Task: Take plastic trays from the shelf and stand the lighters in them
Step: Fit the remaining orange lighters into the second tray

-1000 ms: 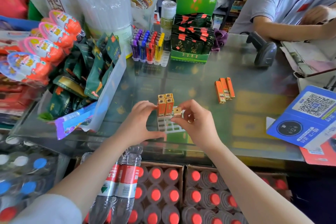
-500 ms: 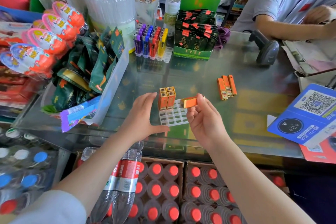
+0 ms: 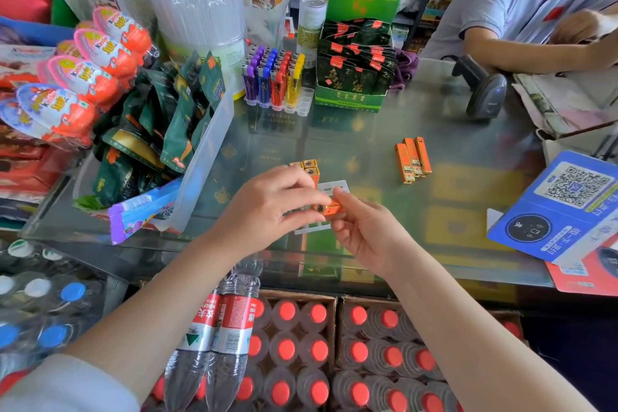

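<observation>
The orange lighter [image 3: 329, 209] is judged light, rigid and smooth-sided, with a metal cap end. It slips easily if pinched on its glossy faces; take hold across the narrow sides near the middle, so the base stays free to enter a cell.

Both hands hold this one lighter. The grip of the left hand [image 3: 267, 211] is closed on the cap end, thumb and forefinger together around it. The grip of the right hand [image 3: 364, 231] is closed on the body from the other side, fingertips [image 3: 339, 192] on top. The lighter lies roughly level between the two grips, not yet upright.

The white plastic tray [image 3: 334, 186] serves as landmark. It rests on the glass desk [image 3: 368, 130], largely covered by the hands. The held lighter is directly above the tray's near half. Standing lighters [image 3: 309, 167] occupy the tray's far left corner. Three loose lighters [image 3: 413, 159] lie flat on the desk, well apart to the right of the tray.

The tray is judged thin and light; it may shift when a lighter is pressed in.
</observation>
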A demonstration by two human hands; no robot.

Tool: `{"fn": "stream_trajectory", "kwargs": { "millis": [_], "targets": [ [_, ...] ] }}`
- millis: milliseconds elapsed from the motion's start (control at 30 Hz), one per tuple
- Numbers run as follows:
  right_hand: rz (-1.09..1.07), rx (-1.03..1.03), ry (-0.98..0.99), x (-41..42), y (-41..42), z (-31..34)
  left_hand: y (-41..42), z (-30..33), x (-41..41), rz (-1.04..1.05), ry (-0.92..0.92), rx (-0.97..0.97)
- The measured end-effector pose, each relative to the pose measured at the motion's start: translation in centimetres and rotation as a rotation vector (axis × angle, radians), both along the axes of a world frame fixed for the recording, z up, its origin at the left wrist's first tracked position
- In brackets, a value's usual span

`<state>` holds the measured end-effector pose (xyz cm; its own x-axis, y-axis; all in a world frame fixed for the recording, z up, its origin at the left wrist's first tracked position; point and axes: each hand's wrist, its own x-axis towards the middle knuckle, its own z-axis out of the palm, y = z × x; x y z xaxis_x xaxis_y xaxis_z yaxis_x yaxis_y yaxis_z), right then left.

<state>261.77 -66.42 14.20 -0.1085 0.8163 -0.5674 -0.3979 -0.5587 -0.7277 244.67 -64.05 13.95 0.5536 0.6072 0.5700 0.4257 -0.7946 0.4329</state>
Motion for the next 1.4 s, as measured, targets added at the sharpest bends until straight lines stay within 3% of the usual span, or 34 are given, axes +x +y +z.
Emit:
{"fn": "stream_trajectory", "kwargs": {
  "millis": [100, 167, 333, 500, 567, 667, 733, 800, 1033, 1233, 1400],
  "targets": [
    [0.235, 0.146, -0.452, 0.6, -0.2, -0.1, 0.0, 0.5, 0.0, 0.04, -0.085, -0.095],
    [0.37, 0.27, -0.636, 1.2, -0.2, 0.0, 0.3, 0.9, -0.3, 0.036, -0.14, -0.176],
    [0.523, 0.555, -0.498, 2.1, 0.6, 1.0, 1.3, 1.3, -1.0, -0.07, -0.089, -0.258],
    [0.743, 0.552, -0.32, 1.9, 1.8, 1.9, 1.4, 1.3, -1.0, -0.124, -0.073, -0.311],
    [0.704, 0.568, -0.337, 1.6, 2.1, 2.0, 1.4, 0.7, -1.5, -0.018, -0.109, -0.363],
    [0.405, 0.65, -0.374, 1.2, 2.3, 1.4, 0.6, -1.4, -2.0, 0.282, -0.123, -0.523],
    [0.159, 0.673, -0.387, 0.7, 2.1, 0.6, -0.2, -3.1, -1.8, 0.357, 0.004, -0.627],
    [0.055, 0.708, -0.479, 0.1, 1.8, -0.4, -0.5, -4.4, -1.4, 0.341, 0.113, -0.647],
    [0.223, 0.773, -0.753, -1.2, 1.1, -1.9, 0.0, -5.1, -0.7, 0.371, 0.144, -0.572],
    [0.288, 1.116, -1.397, -0.1, 2.4, -1.3, 0.7, -5.3, -0.9, 0.33, 0.181, -0.645],
    [0.341, 1.169, -1.762, -1.1, 2.8, -1.1, 1.4, -5.0, -0.9, 0.327, 0.202, -0.651]
  ]
}}
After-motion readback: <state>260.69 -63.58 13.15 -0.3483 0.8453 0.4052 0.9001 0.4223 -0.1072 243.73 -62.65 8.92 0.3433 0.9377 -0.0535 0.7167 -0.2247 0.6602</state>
